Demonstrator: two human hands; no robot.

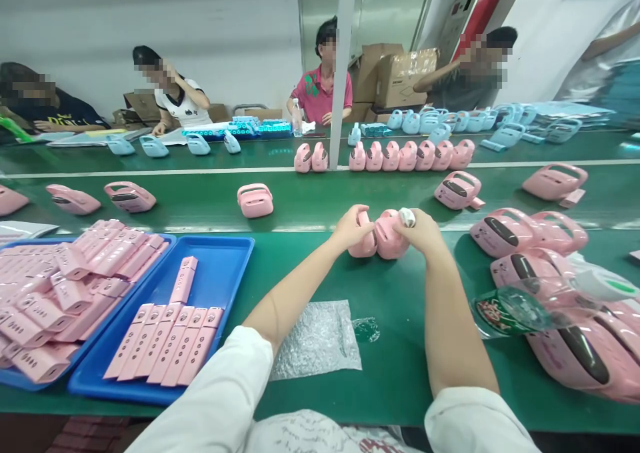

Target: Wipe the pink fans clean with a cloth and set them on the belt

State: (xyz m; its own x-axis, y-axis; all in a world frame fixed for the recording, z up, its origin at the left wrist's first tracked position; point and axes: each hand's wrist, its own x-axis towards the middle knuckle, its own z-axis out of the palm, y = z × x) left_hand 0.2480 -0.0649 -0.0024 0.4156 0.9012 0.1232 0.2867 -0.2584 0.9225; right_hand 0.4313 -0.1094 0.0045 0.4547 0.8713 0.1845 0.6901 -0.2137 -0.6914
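Two pink handled devices stand side by side at the far edge of the green table, by the conveyor belt. My left hand grips the left pink device from its outer side, fingers at the handle. My right hand is closed around the right pink device; something white is wrapped on one of its fingers. The fingers partly hide both devices. Closer to my body, a bubble-wrap bag lies flat beside a scrap of clear plastic.
At left, one blue tray holds several pink boxes; another is heaped with more. Several pink devices and a green plastic bottle crowd the right. The belt carries pink devices. Several people sit across it.
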